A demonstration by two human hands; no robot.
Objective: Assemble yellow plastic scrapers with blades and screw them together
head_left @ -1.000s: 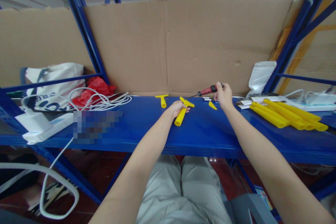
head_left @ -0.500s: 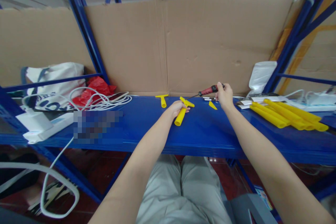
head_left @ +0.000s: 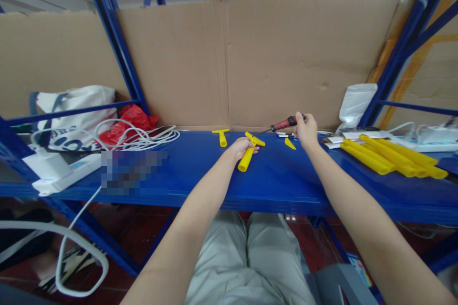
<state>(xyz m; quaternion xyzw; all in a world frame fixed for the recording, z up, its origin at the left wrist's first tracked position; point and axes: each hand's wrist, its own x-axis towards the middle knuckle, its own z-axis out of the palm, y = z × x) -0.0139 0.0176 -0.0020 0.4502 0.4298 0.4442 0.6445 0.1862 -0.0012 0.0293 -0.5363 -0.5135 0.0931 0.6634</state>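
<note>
My left hand [head_left: 242, 147] is closed around a yellow T-shaped piece with a hollow round handle [head_left: 245, 159], its open end toward me. In my right hand [head_left: 305, 128] is a screwdriver [head_left: 284, 124] with a red and black grip, held nearly level. Its thin shaft points left and its tip reaches the crosspiece of the yellow T; whether it sits in a screw is too small to tell. A second yellow T-shaped piece [head_left: 223, 137] lies behind my left hand. Between my hands a small yellow triangular piece [head_left: 289, 143] rests on the blue shelf [head_left: 200, 176].
Several yellow tubes [head_left: 397, 155] lie at the right, near a white pouch [head_left: 358, 105]. On the left are a white cable coil [head_left: 157, 138], a red plastic bag [head_left: 129, 121], a cloth bag [head_left: 75, 124] and a power strip [head_left: 71, 175]. Cardboard [head_left: 286, 57] stands behind.
</note>
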